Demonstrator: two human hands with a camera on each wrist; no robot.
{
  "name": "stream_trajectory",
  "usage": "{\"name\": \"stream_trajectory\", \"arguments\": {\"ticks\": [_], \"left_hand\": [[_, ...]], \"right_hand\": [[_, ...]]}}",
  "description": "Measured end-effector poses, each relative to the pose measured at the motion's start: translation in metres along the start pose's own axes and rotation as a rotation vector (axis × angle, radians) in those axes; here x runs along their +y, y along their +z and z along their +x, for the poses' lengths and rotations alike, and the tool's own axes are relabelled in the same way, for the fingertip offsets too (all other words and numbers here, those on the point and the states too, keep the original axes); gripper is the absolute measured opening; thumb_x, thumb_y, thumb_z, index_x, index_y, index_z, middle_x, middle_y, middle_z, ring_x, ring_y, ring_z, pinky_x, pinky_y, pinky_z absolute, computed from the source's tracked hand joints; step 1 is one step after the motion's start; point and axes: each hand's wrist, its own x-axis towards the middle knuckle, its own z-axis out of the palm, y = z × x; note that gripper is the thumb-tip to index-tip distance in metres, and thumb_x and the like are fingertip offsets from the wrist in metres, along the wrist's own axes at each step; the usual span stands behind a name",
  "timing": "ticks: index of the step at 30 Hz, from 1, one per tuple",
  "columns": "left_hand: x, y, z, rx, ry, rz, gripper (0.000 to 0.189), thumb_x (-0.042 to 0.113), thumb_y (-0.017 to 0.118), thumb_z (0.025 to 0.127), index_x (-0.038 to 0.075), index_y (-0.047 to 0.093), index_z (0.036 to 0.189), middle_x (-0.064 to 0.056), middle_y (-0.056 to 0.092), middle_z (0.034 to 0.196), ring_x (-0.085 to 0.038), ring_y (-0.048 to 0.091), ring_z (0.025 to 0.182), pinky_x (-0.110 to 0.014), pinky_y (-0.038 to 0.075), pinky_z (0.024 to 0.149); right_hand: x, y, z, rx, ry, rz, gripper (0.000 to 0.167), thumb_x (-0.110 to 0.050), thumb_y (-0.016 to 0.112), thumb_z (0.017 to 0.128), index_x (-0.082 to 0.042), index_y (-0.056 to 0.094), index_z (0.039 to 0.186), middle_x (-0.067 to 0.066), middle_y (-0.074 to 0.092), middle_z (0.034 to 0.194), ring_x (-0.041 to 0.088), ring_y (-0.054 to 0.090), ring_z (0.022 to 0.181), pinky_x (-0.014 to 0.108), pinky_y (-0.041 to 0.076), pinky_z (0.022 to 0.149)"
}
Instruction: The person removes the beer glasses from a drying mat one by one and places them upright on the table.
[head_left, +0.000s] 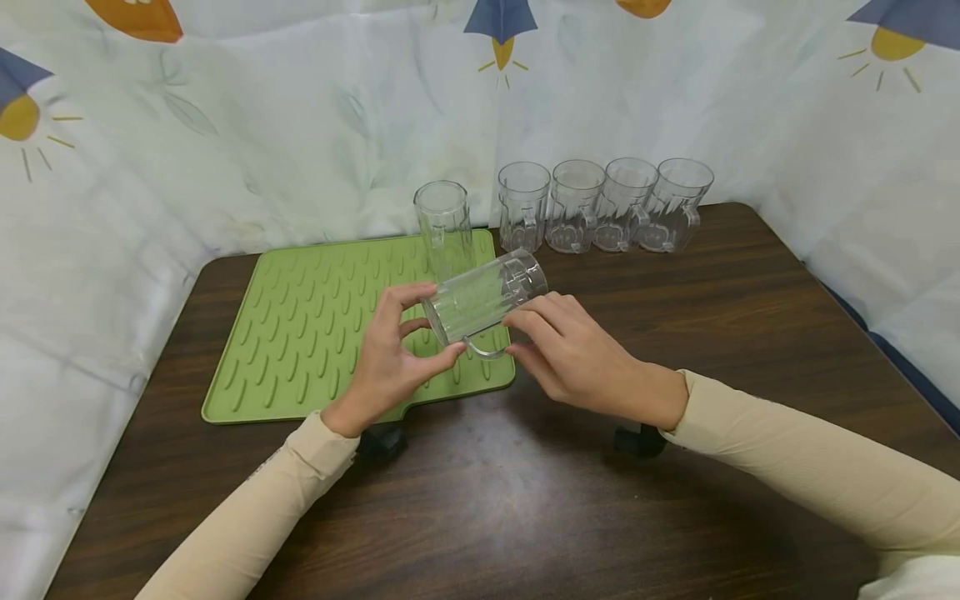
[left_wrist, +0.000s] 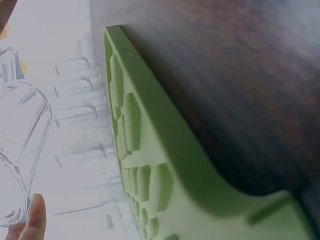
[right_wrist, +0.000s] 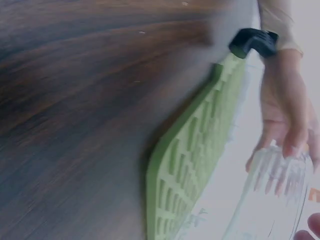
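Both hands hold a clear mug (head_left: 480, 300), tilted nearly onto its side above the front right part of a green ridged drying mat (head_left: 300, 317). My left hand (head_left: 393, 346) grips its left end, thumb below and fingers above. With curled fingers, my right hand (head_left: 570, 350) pinches at the handle side, toward the right end. The handle points down toward me. In the right wrist view, the mug's fluted end (right_wrist: 280, 175) sits between the left hand's thumb and fingers. Only a fingertip (left_wrist: 36, 220) of the left hand shows against the mug in the left wrist view.
Behind the held mug, another clear mug (head_left: 444, 229) stands upright at the mat's back right. Several matching mugs (head_left: 577, 208) stand in a row at the back of the dark wooden table (head_left: 750, 333). A patterned white curtain (head_left: 300, 125) encloses the table's back and sides.
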Motion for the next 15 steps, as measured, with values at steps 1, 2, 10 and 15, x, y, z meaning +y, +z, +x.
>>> {"name": "stream_trajectory", "arguments": {"ticks": [1,2,10,15], "left_hand": [[0.0,0.0,0.001,0.003,-0.001,-0.01,0.073,-0.001,0.088,0.077,-0.005,0.049,0.138,-0.021,0.05,0.142,-0.025,0.06,0.123,-0.032,0.064,0.091],[-0.001,-0.001,0.001,0.006,-0.003,-0.019,0.073,-0.002,0.088,0.076,-0.005,0.049,0.138,-0.021,0.05,0.143,-0.025,0.059,0.124,-0.03,0.064,0.092],[-0.001,-0.005,0.006,0.033,-0.011,-0.039,0.075,-0.004,0.088,0.075,-0.005,0.048,0.139,-0.021,0.05,0.142,-0.027,0.058,0.126,-0.019,0.061,0.094],[-0.001,-0.006,0.01,0.046,-0.013,-0.045,0.076,-0.005,0.088,0.075,-0.005,0.048,0.139,-0.022,0.05,0.141,-0.027,0.059,0.126,-0.019,0.06,0.094]], "right_hand": [[0.001,-0.001,0.0,0.015,0.018,0.011,0.025,-0.022,0.064,0.104,-0.001,0.065,0.118,0.01,0.067,0.111,0.024,0.06,0.094,0.037,0.049,0.077],[0.002,-0.001,0.0,0.033,0.036,0.021,0.027,-0.024,0.061,0.105,-0.001,0.065,0.118,0.011,0.066,0.111,0.024,0.06,0.096,0.038,0.05,0.078],[0.011,-0.001,-0.001,0.167,0.169,0.137,0.034,-0.028,0.059,0.107,0.004,0.059,0.118,0.017,0.062,0.11,0.025,0.062,0.1,0.037,0.057,0.085],[0.015,0.0,0.0,0.245,0.348,0.287,0.029,-0.007,0.07,0.097,0.006,0.057,0.12,0.018,0.062,0.108,0.019,0.06,0.095,0.026,0.052,0.08]]}}
